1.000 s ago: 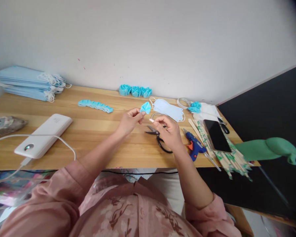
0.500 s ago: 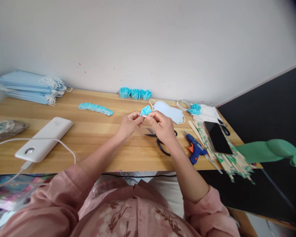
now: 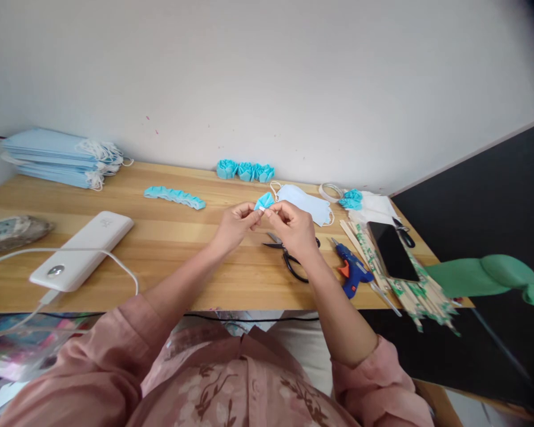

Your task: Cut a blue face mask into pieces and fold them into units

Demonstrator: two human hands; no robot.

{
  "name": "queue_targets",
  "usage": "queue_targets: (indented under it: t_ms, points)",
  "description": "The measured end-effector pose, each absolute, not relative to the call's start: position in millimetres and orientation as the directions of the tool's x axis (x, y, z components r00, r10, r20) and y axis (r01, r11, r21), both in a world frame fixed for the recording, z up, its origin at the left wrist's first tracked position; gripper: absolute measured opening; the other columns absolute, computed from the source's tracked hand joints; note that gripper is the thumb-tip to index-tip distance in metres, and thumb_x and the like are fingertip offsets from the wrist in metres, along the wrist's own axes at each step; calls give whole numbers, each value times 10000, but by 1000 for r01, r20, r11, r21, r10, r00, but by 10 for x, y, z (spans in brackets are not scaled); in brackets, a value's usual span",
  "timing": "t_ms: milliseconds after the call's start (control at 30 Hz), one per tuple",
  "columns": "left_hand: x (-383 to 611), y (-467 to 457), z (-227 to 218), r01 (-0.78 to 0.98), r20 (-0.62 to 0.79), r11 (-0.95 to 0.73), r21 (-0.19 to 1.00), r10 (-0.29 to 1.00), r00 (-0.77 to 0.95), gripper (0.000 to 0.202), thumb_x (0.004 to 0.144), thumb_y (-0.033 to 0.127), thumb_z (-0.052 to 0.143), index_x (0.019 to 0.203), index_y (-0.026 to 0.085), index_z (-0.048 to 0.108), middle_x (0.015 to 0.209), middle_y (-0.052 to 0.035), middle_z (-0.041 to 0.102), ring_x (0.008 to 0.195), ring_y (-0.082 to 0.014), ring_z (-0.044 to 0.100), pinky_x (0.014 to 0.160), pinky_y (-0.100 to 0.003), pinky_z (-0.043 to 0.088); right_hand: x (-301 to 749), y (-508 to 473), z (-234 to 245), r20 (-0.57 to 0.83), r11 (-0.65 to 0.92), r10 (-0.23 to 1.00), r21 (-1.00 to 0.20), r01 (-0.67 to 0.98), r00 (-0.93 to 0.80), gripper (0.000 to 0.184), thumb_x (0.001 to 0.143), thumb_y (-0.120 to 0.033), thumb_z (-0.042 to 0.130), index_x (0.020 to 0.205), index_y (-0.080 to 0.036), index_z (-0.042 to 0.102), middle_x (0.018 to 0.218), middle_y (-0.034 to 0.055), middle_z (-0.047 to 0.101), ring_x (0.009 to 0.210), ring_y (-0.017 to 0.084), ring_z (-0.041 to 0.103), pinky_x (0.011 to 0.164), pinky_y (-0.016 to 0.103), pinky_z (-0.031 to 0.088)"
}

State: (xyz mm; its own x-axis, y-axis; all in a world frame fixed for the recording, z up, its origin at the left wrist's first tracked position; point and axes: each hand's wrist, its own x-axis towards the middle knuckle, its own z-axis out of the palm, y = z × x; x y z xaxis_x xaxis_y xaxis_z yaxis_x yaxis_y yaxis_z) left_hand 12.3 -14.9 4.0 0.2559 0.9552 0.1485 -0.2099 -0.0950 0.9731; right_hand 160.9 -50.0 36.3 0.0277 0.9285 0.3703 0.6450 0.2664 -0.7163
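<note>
A small folded piece of light-blue material [image 3: 264, 200] is held up between my two hands, over the middle of the table. My left hand [image 3: 237, 226] pinches its lower left edge. On the other side my right hand [image 3: 292, 228] grips the lower right, thumb and finger pressed together. A tiny white bit shows between the thumbs; I cannot tell what it is. Black-handled scissors [image 3: 289, 264] lie under my right wrist, partly hidden by it. Just behind my right hand rests a light-blue face mask [image 3: 306, 201] with white ear loops.
Blue fabric flowers [image 3: 245, 171] stand by the wall. A row of folded blue pieces [image 3: 174, 196] lies left, near stacked masks [image 3: 53, 157] and a power bank [image 3: 82, 252]. A blue glue gun [image 3: 352, 270], wrapped chopsticks [image 3: 420, 296], a phone [image 3: 392, 250] and a tape roll [image 3: 331, 191] sit right.
Both hands stay in nearly the same place, still pinching the blue piece. The white bit between the thumbs sits at a slightly different angle. The whole view has shifted a little.
</note>
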Motion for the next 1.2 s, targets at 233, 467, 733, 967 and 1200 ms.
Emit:
queue_targets:
  t_ms: [233,467,733,967,1200]
  points:
    - [116,-145,61,-204,141,-90,975,957,252,264,776,358,686,632,173,566,597,33,526,575,-81,452,597,-236,377,1596,-494,366,361,248,931,-726,641,49,202,846,-370,605,715,-218,587,506,-70,407,486,93,350,501,245,259]
    - [116,-151,70,-217,149,-92,972,954,262,246,772,346,678,635,173,571,597,30,533,576,-84,452,598,-237,375,1576,-489,392,342,212,937,-726,654,76,203,829,-369,612,694,-220,579,505,-67,423,486,95,369,504,248,261]
    - [119,-161,83,-230,147,-85,970,953,265,241,768,345,685,641,170,578,608,29,542,584,-83,459,599,-233,386,1555,-466,409,345,187,933,-712,677,106,234,812,-388,629,666,-221,557,495,-71,417,475,94,363,508,251,267]
    - [124,-143,48,-230,181,-120,966,947,265,251,782,379,696,680,169,606,620,24,556,584,-86,469,586,-230,389,1548,-464,428,337,168,935,-691,703,108,236,817,-389,612,666,-219,550,501,-66,442,484,97,393,515,247,269]
    - [116,-143,44,-210,234,-180,961,934,269,228,797,367,689,702,171,623,624,22,573,581,-88,479,579,-228,390,1562,-488,444,334,168,937,-682,712,99,235,830,-391,595,678,-218,545,504,-67,430,495,99,382,528,246,265]
